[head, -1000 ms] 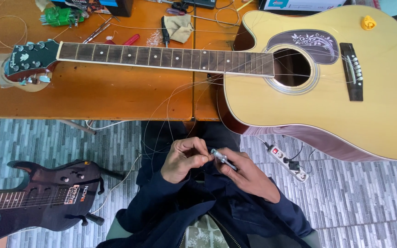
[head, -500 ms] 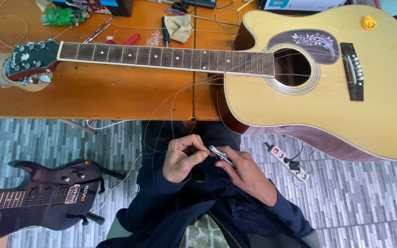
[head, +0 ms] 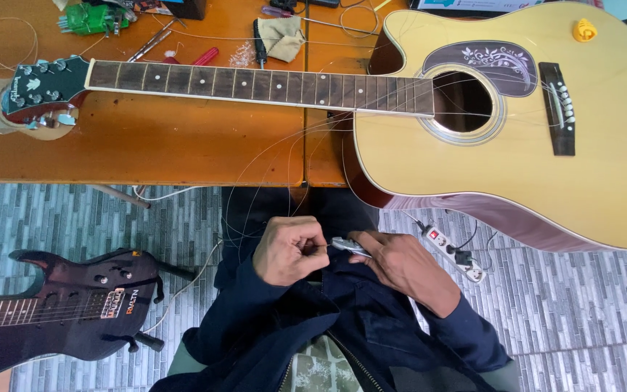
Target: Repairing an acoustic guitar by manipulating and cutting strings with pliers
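Two hands work close together over the lap, below the counter (head: 146,156) edge. Since a second ago they have shifted slightly leftward and the left hand (head: 289,250) has curled tighter into a fist, pinching a thin guitar string (head: 255,156) near its end. The right hand (head: 400,265) is clamped on a small metal tool (head: 348,246), whose tip now meets the left hand's fingers. Judgement: the string end is being gripped or trimmed, not yet finished. The string itself is fine, pale wire, looping loosely from the lap up to the acoustic guitar (head: 473,145), which lies flat on the counter, body overhanging the edge. Several slack strings trail across its soundhole. An electric guitar (head: 59,308) lies on the tiled floor, untouched.
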